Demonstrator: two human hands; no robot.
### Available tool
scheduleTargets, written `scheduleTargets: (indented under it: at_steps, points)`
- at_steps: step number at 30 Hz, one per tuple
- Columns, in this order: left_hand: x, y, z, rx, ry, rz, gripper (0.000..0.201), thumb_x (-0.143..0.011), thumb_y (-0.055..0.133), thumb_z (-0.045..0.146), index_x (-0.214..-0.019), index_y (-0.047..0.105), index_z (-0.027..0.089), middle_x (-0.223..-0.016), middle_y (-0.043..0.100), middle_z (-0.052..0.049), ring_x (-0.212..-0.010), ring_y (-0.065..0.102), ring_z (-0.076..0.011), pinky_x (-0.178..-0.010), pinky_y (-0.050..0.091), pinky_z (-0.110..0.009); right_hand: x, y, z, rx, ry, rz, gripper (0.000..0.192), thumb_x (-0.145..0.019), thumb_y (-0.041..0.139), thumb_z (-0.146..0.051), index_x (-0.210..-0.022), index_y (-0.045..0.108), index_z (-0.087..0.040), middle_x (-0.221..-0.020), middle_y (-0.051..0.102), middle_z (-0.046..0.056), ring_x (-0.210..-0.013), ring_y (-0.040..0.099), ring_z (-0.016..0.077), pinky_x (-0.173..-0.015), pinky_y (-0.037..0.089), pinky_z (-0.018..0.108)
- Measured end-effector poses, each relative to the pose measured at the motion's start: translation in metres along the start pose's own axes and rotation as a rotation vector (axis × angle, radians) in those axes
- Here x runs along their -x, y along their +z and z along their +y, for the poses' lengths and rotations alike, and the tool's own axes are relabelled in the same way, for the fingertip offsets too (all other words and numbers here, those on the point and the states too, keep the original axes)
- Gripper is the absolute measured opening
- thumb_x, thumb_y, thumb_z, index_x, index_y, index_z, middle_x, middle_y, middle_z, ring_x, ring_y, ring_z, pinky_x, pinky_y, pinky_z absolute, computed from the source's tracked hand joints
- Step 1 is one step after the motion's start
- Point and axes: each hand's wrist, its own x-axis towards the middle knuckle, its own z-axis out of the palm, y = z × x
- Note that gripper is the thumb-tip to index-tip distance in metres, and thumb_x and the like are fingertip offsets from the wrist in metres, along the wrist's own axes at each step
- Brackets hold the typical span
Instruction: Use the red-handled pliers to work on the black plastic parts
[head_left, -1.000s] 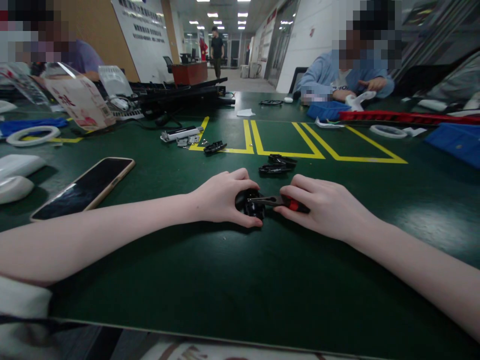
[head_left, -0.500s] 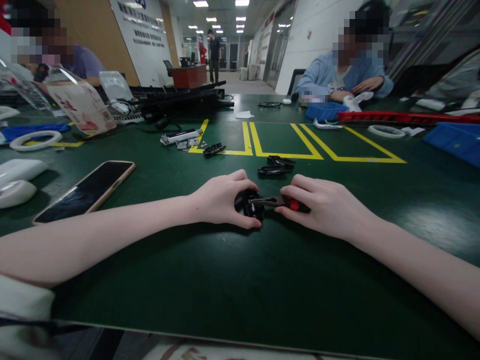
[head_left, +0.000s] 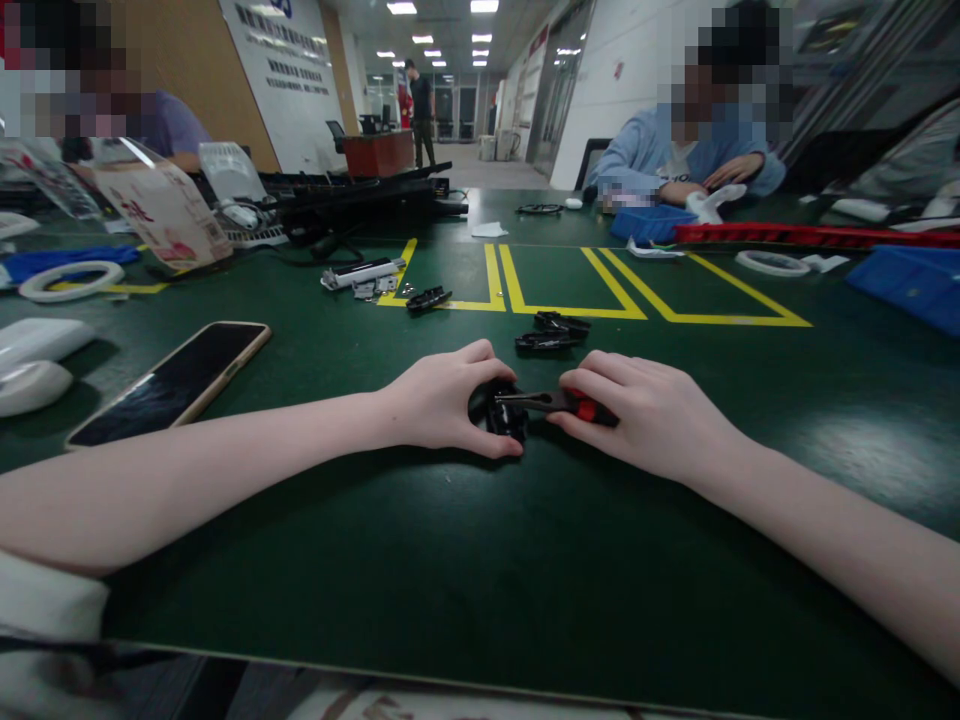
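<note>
My left hand point(head_left: 442, 398) rests on the green table point(head_left: 480, 570) and grips a small black plastic part point(head_left: 501, 412), mostly hidden under my fingers. My right hand point(head_left: 652, 412) holds a pair of pliers with red and black handles point(head_left: 581, 406). The metal jaws point(head_left: 525, 400) point left and meet the black part. Both forearms lie flat on the table. Just beyond my hands lie two more black parts point(head_left: 553, 332).
A phone point(head_left: 171, 384) lies face up at the left, with white housings point(head_left: 34, 360) past it. Yellow tape lines point(head_left: 570, 290) mark the table's middle. Another black part point(head_left: 429, 297) and small metal pieces point(head_left: 361, 276) lie farther back. Two people sit across, with blue trays point(head_left: 911, 280) at the right.
Hands and pliers stay almost still on the black part. The view has tipped slightly, and a person far down the hall has walked to the left.
</note>
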Motion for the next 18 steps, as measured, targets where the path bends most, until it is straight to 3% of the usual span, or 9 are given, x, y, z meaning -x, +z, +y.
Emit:
scheduleTargets:
  at_steps: [18]
  points:
    - [-0.0010,-0.0016,-0.0006,-0.016,0.007,0.010,0.067,-0.073,0.074,0.061,-0.122,0.064,0.016,-0.111,0.060,-0.008,-0.089,0.062,-0.0210,-0.073,0.051,-0.032,-0.0018,-0.0012,-0.0040,0.082,-0.060,0.001,0.033,-0.098,0.047,-0.040,-0.096,0.066,-0.014,-0.089,0.067,0.011,-0.074,0.060,0.0209,-0.062,0.045,0.031]
